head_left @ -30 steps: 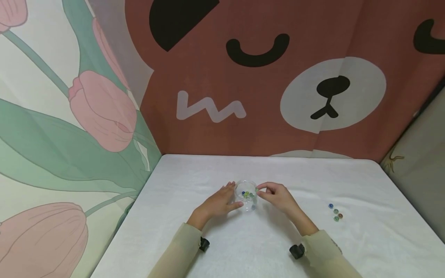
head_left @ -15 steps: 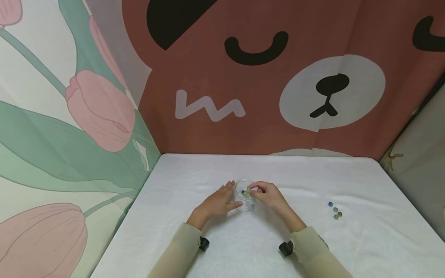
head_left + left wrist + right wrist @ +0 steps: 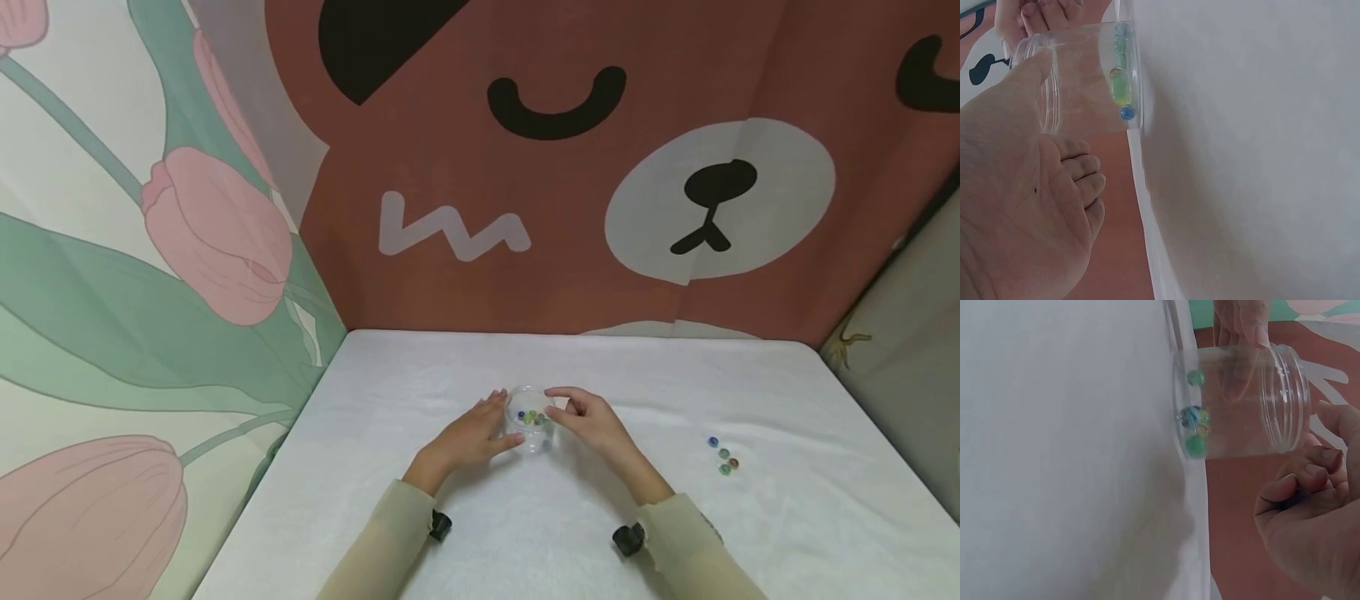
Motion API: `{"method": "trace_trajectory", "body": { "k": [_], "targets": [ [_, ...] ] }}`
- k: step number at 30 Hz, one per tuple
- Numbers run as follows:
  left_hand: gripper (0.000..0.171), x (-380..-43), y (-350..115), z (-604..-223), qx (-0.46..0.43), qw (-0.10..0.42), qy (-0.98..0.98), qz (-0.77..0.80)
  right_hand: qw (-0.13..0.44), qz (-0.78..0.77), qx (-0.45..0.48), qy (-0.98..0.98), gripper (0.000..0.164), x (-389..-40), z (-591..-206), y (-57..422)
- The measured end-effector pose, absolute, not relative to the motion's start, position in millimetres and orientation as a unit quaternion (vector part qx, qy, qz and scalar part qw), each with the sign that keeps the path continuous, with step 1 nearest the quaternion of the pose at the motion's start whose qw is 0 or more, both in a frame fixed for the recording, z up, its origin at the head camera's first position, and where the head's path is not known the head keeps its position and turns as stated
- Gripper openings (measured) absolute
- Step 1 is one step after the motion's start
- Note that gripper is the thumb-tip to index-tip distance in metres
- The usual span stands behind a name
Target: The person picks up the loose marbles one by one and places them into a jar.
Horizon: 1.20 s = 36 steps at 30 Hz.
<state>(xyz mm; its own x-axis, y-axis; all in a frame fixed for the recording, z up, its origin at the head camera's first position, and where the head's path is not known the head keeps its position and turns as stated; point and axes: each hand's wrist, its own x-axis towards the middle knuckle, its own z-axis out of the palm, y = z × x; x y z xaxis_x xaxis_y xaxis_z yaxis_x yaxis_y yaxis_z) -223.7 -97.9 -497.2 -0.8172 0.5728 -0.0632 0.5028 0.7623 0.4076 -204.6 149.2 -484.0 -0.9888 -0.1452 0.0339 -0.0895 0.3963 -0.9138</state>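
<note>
A clear plastic jar (image 3: 532, 442) stands upright, open at the top, on the white-covered table. Several glass marbles (image 3: 531, 417) lie at its bottom, blue, green and yellowish; the right wrist view shows a green marble (image 3: 1195, 446) there. My left hand (image 3: 471, 435) holds the jar from the left, thumb at the front near the rim and fingers round the far side. My right hand (image 3: 597, 425) is at the jar's right rim, its thumb and index finger spread apart and no marble visible between them. Its other fingers are loosely curled.
Several loose marbles (image 3: 723, 455), blue, green and brownish, lie on the table (image 3: 810, 517) to the right of my right hand. A brown bear-print cloth (image 3: 450, 300) hangs behind the table, and a tulip-print cloth (image 3: 217, 237) on the left.
The right hand moved left over the jar mouth with a green marble, let it go, and drew back slightly right with its fingers parted. The left hand stayed on the jar.
</note>
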Motion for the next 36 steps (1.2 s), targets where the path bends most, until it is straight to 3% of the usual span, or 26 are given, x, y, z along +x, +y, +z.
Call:
{"method": "trace_trajectory", "body": {
  "k": [36],
  "targets": [
    [0.093,-225.0,-98.5,-499.5,0.285,0.099,0.935,0.188,0.013,-0.462,-0.021,0.886,0.051,-159.2,-486.2,279.9]
  ]
}}
